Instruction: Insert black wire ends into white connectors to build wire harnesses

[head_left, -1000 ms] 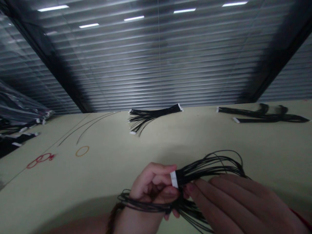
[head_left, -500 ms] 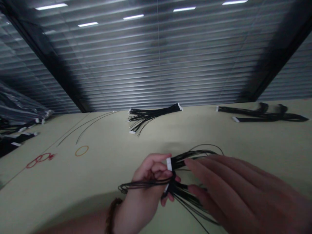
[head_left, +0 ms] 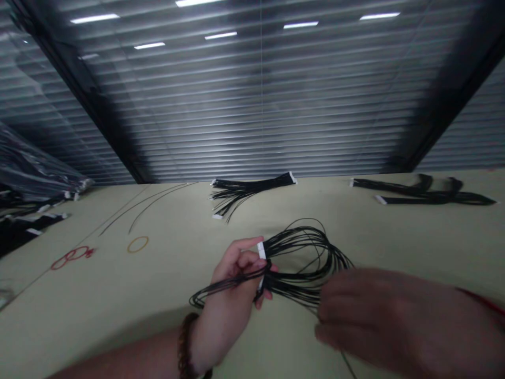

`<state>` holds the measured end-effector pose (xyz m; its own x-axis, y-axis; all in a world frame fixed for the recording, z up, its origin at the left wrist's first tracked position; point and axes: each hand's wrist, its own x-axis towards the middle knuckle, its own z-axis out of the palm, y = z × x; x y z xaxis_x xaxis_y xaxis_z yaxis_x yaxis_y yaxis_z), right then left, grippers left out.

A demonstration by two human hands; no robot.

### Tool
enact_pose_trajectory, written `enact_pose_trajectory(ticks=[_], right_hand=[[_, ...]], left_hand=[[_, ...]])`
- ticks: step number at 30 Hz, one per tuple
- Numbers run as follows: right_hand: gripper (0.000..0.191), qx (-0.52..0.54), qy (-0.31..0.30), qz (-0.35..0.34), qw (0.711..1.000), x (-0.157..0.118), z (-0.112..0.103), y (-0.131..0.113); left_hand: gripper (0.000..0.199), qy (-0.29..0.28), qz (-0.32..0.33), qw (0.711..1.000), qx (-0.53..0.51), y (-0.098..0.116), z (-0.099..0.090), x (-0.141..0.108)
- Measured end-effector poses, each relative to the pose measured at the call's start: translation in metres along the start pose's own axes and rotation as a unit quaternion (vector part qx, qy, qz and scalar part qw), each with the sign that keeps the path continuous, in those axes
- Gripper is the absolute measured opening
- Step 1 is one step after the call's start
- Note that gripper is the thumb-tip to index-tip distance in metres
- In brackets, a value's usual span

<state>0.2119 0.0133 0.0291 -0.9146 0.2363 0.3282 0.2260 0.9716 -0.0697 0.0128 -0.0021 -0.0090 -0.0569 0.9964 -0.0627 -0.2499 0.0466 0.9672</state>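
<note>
My left hand, with a brown bead bracelet at the wrist, grips a black wire bundle near its white connector. A second white piece shows lower down between my fingers. From the connectors the wires arch to the right in a loop, and some loop back over my left wrist. My right hand, blurred, is closed around the wires at the right end of the bundle; its fingertips are partly hidden. One thin wire hangs below it.
Another fanned wire bundle lies at the table's back edge. Black cables are at the back right. A red cord, a yellow rubber band, loose wires and bagged cables lie left. Window blinds stand behind.
My right hand has moved right and down, its spread fingers now curled around the wires. The wires now form a rounder loop. My left hand has shifted slightly left and up.
</note>
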Motion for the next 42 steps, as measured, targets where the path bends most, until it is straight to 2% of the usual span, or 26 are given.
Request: enact_pose_trajectory(ticks=[2,5,8,10,11,13,14,15,17,19,20,22,28,38,42], right_hand=[[0.047,0.078,0.046,0.002,0.996,0.002,-0.022,0.027],[0.069,0.105,0.199,0.094,0.970,0.004,-0.047,0.052],[0.067,0.121,0.335,0.200,0.913,0.003,-0.065,0.053],[0.064,0.166,0.400,0.268,0.861,0.001,-0.072,0.047],[0.062,0.209,0.411,0.292,0.838,-0.001,-0.072,0.042],[0.050,0.311,0.364,0.319,0.818,-0.005,-0.065,0.031],[0.038,0.346,0.303,0.318,0.829,-0.006,-0.058,0.025],[0.026,0.347,0.231,0.310,0.854,-0.006,-0.049,0.017],[0.016,0.240,0.115,0.294,0.918,-0.004,-0.029,0.001],[0.014,0.062,0.110,0.252,0.960,0.000,-0.010,-0.012],[0.017,-0.004,0.117,0.226,0.967,0.001,-0.003,-0.017],[0.020,-0.061,0.125,0.186,0.973,0.003,0.005,-0.022],[0.019,-0.043,0.133,0.181,0.974,0.001,0.004,-0.019],[0.020,-0.049,0.156,0.192,0.968,0.006,0.005,-0.020],[0.018,-0.043,0.146,0.192,0.970,0.005,0.006,-0.020]], left_hand=[[0.023,-0.003,0.011,1.000,0.001,0.001,0.001,0.000],[0.021,-0.005,0.020,1.000,-0.005,0.002,0.002,0.000],[0.021,-0.005,0.024,1.000,-0.006,0.000,0.001,-0.001],[0.021,-0.014,0.025,1.000,-0.009,-0.002,-0.001,-0.001],[0.021,-0.021,0.025,0.999,-0.012,-0.003,-0.001,-0.001],[0.022,-0.036,0.032,0.999,-0.025,-0.006,-0.003,-0.001],[0.021,-0.044,0.038,0.998,-0.031,-0.007,-0.004,-0.002],[0.020,-0.053,0.045,0.997,-0.038,-0.009,-0.004,-0.002],[0.018,-0.075,0.059,0.994,-0.052,-0.011,-0.005,-0.004],[0.016,-0.101,0.067,0.991,-0.062,-0.012,-0.006,-0.006],[0.016,-0.113,0.069,0.989,-0.065,-0.013,-0.007,-0.007],[0.017,-0.128,0.071,0.987,-0.069,-0.014,-0.008,-0.009],[0.021,-0.145,0.080,0.983,-0.080,-0.016,-0.009,-0.011],[0.019,-0.130,0.062,0.988,-0.063,-0.015,-0.010,-0.010],[0.020,-0.136,0.061,0.987,-0.061,-0.015,-0.010,-0.010]])
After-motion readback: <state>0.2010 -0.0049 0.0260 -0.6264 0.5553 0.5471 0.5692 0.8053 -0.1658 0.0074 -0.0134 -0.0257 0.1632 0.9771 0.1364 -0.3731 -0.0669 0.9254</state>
